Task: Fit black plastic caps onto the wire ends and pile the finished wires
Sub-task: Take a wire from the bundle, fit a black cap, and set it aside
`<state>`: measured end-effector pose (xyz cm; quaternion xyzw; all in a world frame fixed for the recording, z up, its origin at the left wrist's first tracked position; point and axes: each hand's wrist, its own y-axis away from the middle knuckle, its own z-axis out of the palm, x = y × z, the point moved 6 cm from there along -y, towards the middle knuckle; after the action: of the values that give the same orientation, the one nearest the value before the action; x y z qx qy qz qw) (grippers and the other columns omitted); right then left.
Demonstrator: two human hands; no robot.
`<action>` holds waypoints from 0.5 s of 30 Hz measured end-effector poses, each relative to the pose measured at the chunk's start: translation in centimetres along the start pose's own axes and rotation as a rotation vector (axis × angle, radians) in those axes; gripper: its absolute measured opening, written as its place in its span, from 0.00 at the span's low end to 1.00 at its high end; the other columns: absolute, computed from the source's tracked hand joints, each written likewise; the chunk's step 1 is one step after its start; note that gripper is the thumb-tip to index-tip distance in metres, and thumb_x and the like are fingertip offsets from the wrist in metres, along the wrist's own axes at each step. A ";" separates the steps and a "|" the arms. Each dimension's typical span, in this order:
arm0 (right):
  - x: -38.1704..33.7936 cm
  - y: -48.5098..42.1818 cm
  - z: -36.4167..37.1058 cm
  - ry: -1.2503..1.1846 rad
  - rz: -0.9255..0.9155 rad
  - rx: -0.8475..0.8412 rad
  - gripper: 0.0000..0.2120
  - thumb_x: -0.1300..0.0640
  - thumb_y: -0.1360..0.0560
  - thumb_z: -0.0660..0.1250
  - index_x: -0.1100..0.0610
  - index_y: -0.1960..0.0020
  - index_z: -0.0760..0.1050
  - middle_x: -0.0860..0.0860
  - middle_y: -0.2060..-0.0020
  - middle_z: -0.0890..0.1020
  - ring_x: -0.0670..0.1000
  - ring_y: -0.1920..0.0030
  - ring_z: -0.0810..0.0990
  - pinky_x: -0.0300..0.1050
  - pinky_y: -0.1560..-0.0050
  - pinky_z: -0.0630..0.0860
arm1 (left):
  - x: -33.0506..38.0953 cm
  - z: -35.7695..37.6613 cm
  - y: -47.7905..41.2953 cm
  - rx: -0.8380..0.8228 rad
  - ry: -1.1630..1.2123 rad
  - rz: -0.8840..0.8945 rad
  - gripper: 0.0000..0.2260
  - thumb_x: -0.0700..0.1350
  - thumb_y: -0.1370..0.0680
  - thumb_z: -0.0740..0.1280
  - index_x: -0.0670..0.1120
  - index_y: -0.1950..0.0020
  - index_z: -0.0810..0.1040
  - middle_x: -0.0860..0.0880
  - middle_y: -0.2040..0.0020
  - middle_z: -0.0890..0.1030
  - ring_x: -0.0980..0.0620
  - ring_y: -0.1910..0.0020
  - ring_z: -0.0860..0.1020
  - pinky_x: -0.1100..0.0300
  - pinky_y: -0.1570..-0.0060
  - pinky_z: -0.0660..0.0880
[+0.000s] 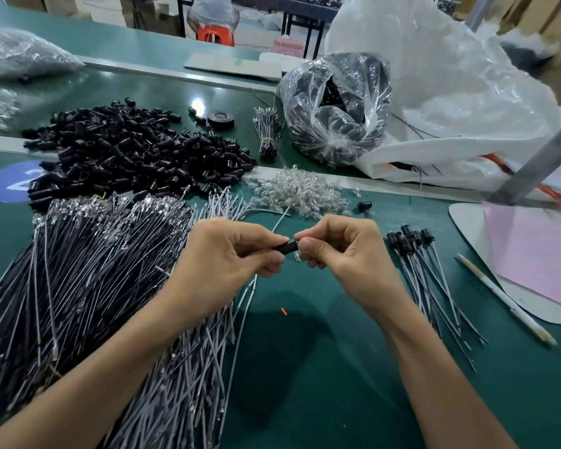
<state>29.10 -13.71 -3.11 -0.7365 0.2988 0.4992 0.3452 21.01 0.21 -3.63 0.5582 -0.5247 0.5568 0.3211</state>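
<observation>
Hands meet above the middle of the green table mat (337, 384). The left hand (234, 254) has its fingers curled and pinches a small black plastic cap (287, 247) between thumb and forefinger. The right hand (344, 254) is curled too and pinches the other end of the same cap. A tiny clear piece shows just under its fingertips, and I cannot tell exactly what it is. Thin grey wires (248, 296) hang down from under the left hand to the mat.

On the left lies a big heap of long black and grey wires with bare metal ends (88, 270), which reaches from the near edge toward the far side. Just beyond it is a wide heap of loose black plastic caps (136, 150). To the right of that is a smaller heap of clear glass bulbs (300, 192), with one single black cap (364, 206) near it.

Right of the hands lies the small pile of finished wires (425, 280), with the black caps at their far ends — well apart from the big heap. Further right are a white pen (506, 299) and a pink sheet (538, 260).

On the far side stand a black tape roll (221, 119), a tied bundle of wires (268, 134) and a clear plastic bag of black parts (334, 108) — all beyond the bulbs
</observation>
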 end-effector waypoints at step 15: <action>-0.9 0.0 -0.2 0.176 -0.121 0.024 0.12 0.67 0.27 0.72 0.49 0.60 0.80 0.46 0.70 0.81 0.45 0.67 0.78 0.39 0.63 0.75 | -0.8 0.6 -0.1 -0.071 0.154 -0.127 0.06 0.43 0.33 0.74 0.51 0.57 0.85 0.44 0.62 0.86 0.48 0.62 0.85 0.61 0.61 0.81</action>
<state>28.91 -13.81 -2.24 -0.7900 0.2888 0.4072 0.3559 21.39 -0.14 -4.48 0.5343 -0.4812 0.5576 0.4147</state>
